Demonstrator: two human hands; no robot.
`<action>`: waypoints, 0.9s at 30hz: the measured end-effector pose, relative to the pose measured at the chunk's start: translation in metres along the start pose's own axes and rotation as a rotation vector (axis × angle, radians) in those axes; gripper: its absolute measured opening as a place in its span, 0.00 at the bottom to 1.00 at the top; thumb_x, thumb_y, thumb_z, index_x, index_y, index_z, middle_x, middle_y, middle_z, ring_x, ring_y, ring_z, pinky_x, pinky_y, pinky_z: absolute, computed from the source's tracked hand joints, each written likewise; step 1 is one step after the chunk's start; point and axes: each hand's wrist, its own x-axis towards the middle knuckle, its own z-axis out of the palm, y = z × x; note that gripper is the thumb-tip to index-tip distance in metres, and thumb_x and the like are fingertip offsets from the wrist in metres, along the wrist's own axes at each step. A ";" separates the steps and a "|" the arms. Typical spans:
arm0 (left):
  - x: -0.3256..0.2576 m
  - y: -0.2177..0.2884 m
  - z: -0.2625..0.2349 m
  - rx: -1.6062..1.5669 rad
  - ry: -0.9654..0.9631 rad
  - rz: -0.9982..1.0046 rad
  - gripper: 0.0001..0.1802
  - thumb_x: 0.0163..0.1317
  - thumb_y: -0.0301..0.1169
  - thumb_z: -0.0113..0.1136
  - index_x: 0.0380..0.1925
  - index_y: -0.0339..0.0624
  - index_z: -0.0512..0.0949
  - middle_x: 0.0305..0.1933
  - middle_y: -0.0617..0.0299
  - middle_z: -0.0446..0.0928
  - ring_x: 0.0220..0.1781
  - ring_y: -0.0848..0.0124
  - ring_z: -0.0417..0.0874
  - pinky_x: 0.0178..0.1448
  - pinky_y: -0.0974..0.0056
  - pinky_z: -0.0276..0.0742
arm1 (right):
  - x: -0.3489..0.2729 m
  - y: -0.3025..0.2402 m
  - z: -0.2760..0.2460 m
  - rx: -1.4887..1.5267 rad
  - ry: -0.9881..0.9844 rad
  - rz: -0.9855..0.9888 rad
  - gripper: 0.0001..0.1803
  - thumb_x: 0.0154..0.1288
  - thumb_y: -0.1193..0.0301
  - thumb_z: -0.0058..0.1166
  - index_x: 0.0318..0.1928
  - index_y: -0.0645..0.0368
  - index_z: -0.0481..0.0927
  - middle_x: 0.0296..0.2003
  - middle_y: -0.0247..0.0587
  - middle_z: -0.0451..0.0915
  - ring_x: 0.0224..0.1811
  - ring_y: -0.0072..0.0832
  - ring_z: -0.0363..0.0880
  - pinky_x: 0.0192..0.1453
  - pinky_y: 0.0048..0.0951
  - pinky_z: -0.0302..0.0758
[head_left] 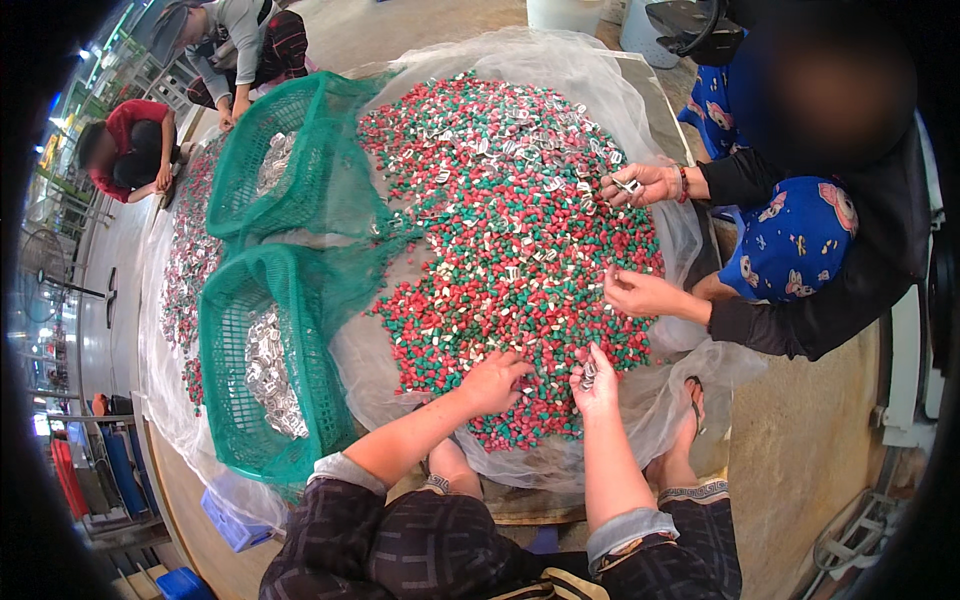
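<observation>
A wide heap of small red, green and white pellets (pixel 470 290) lies before me, with silvery slotted metal pieces (pixel 535 148) scattered through it. My left hand (pixel 494 382) rests at the near edge of the heap, its fingers bent but apart, and I see nothing held in it. Just to its right, my right hand (pixel 597 382) is turned partly palm up, with its fingers curled around several metal pieces (pixel 588 375). Part of what lies in that palm is hidden by the fingers.
Two green plastic baskets (pixel 208 360) holding metal pieces stand left of the heap, with green netting (pixel 345 190) beside them. Pale mesh sheeting (pixel 370 385) lies under the pellets. Across to the right, a co-worker's hands (pixel 645 187) reach over the heap. Two people crouch at far left.
</observation>
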 end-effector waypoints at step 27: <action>-0.030 0.014 0.040 -0.299 0.075 -0.074 0.30 0.49 0.15 0.49 0.56 0.39 0.65 0.61 0.47 0.63 0.65 0.53 0.62 0.67 0.56 0.60 | 0.008 -0.007 -0.012 0.056 0.181 -0.142 0.10 0.57 0.63 0.58 0.34 0.51 0.73 0.25 0.33 0.76 0.16 0.23 0.67 0.18 0.23 0.64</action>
